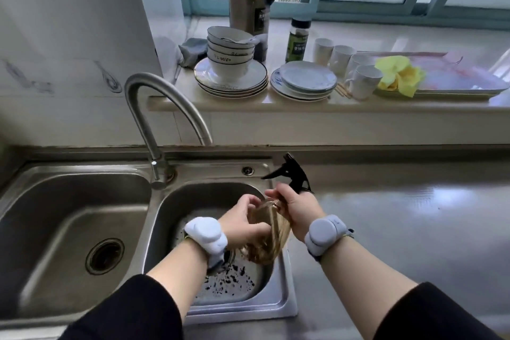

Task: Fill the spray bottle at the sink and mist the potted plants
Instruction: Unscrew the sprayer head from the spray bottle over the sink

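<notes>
An amber see-through spray bottle (269,237) is tilted over the small right basin of the steel sink (278,303), blurred by motion. My left hand (244,222) wraps around its body. My right hand (296,208) grips the neck just under the black trigger spray head (291,174), which points up and away from me. The curved steel faucet (154,107) rises behind the divider between the two basins; its spout ends above the small basin, and no water is seen running. Dark specks lie on the small basin's floor. No potted plants are in view.
The large left basin (69,229) has a round drain. On the window ledge stand stacked bowls on plates (230,63), a second stack of plates (306,80), white cups (358,77), a spice jar (298,38), a tall dark bottle (249,5) and a tray with a yellow cloth (400,74). Steel counter stretches right (400,215).
</notes>
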Demonstrator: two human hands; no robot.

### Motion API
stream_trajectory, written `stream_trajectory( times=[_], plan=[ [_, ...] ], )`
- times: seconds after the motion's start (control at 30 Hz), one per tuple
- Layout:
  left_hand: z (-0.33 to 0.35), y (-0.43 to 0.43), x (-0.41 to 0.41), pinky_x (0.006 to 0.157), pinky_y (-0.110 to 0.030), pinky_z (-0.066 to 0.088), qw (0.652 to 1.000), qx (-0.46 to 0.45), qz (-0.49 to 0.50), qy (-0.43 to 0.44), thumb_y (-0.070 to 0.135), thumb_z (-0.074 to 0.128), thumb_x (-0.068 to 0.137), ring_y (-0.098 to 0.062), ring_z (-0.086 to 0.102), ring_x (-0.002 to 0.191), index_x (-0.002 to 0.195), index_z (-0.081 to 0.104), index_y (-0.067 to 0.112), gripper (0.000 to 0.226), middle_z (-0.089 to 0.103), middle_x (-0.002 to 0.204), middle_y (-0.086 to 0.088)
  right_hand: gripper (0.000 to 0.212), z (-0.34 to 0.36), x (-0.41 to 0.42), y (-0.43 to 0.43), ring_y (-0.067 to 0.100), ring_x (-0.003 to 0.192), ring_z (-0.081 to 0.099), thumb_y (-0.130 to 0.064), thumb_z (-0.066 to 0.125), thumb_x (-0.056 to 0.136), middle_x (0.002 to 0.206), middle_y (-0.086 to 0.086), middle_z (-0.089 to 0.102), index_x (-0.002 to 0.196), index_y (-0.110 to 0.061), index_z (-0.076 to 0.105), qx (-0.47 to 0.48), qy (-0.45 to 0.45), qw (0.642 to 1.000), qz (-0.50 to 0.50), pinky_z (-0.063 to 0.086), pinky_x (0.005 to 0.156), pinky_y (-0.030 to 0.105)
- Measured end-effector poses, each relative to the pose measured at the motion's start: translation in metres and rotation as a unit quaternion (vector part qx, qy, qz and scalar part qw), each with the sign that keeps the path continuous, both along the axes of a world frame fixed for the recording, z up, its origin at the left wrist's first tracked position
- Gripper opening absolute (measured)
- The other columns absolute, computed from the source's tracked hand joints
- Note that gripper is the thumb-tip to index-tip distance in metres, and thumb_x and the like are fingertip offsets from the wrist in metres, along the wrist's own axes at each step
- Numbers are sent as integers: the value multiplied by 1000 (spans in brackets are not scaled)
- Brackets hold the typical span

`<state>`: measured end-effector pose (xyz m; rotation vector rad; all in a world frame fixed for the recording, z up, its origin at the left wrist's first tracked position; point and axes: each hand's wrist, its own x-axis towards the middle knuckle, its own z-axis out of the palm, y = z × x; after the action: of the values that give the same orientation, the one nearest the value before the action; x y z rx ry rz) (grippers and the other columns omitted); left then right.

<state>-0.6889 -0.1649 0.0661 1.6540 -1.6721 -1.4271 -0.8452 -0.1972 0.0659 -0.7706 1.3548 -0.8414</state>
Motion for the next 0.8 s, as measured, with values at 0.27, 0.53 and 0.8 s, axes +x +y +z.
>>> stream_trajectory(
  times=[0.27,0.53,0.8],
  plan=[
    [1,13,-45,90,-36,47,957,-120,50,-260,58,72,53,-21,51,109,120,34,22,85,49,115,0,49,4,2,-4,21,68,66,-53,69,51,68,5,71,72,-8,76,9,51,998,39,53,71,37],
    [24,-8,-8,83,-29,53,940,208,-104,251,14,67,65,-16,65,91,116,50,9,54,63,101,-7,27,16,-20,-9,23,85,70,-17,48,95,95,14,72,88,4,64,10,-183,976,118,55,78,34],
    [-3,-17,4,81,-24,51,979,170,-100,45,20,75,68,-13,63,86,110,54,17,48,63,93,2,16,15,-43,-36,22,62,68,-13,53,92,68,8,70,77,-9,55,-3,-188,981,-48,55,63,31]
  ],
)
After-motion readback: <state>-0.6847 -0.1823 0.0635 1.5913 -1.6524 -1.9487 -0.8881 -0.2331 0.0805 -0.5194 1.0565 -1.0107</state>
